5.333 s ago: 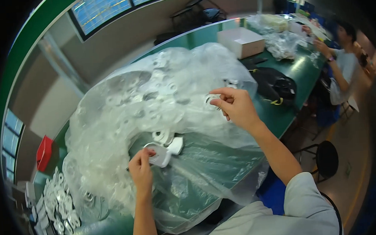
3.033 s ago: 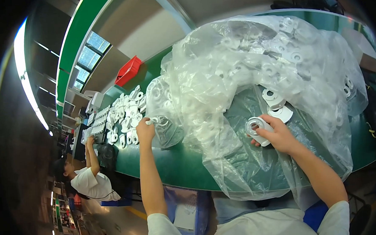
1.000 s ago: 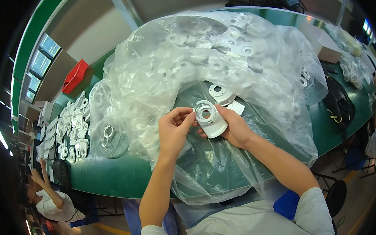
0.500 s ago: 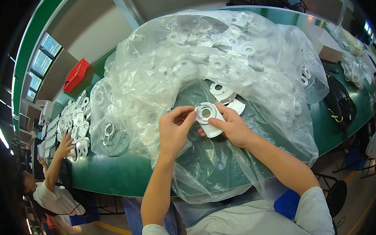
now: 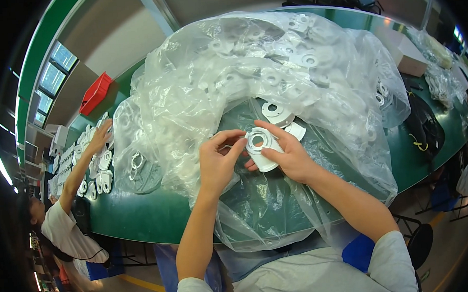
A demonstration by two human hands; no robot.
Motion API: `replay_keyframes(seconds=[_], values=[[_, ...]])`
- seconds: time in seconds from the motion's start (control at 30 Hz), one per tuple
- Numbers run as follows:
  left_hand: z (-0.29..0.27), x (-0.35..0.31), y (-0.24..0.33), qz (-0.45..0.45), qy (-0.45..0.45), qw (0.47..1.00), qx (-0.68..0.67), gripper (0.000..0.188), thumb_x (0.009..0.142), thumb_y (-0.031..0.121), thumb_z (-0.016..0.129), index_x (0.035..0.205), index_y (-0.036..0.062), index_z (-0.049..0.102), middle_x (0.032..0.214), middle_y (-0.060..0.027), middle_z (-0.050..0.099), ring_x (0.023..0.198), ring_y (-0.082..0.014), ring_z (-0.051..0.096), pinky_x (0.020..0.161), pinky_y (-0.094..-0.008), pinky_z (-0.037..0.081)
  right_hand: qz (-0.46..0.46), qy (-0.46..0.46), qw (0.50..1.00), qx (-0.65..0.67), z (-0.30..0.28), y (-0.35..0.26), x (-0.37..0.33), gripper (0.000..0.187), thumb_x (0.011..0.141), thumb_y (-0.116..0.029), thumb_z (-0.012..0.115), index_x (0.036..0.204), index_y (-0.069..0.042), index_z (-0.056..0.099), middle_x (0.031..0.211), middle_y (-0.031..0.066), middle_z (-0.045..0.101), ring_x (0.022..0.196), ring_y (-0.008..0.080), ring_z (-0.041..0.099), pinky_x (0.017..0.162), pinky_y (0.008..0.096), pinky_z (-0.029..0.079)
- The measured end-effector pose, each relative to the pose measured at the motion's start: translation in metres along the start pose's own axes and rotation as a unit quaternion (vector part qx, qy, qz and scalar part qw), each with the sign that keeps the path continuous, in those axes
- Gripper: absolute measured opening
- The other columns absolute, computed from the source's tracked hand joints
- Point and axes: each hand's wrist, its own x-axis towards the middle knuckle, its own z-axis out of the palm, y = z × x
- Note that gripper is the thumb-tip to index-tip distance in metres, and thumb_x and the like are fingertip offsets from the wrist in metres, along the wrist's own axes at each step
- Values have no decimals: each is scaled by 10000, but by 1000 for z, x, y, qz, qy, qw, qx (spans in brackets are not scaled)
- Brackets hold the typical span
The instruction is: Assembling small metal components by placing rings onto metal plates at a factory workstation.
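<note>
A white plastic part [image 5: 266,157] with a round ringed opening is held over the plastic-covered table. My right hand [image 5: 293,156] grips it from the right, thumb on its face and fingers behind. On the other side, my left hand [image 5: 219,160] has its thumb and forefinger brought together at the ring's left rim. Whether something small sits in that pinch is too fine to tell. Just beyond lie two more white parts, one with a round hole [image 5: 275,113] and a curved one [image 5: 295,131] partly behind my right hand.
A large clear plastic bag [image 5: 189,106] full of white parts arches around my hands on the green table [image 5: 137,217]. Rows of white parts [image 5: 94,153] lie at left, where a co-worker's arm [image 5: 76,172] reaches. A red bin [image 5: 95,94] and a white box [image 5: 406,55] stand farther off.
My hands and the held part have barely shifted. The co-worker at left has leaned in and stretched an arm farther over the rows of white parts.
</note>
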Motion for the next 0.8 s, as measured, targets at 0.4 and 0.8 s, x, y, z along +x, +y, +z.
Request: replay_keyframes(seconds=[0.4,0.8], values=[[-6,2,-4,-39,-44,997,-43,166,837,44,640,963,-63,656,814,-60,663,692,-98,592,634,-221,474,14,-19,996,-87,3,-2,-2,361,928,-25,435,1285,-18,380,1089,136,593,894,208,650,744,318,552],[-2,-1,-1,-21,-47,996,-75,155,854,10,608,976,-75,651,817,-76,661,662,-112,593,621,-231,482,0,-9,994,-110,4,0,-3,323,931,-44,422,1253,-44,406,1026,111,610,821,157,637,601,265,500]])
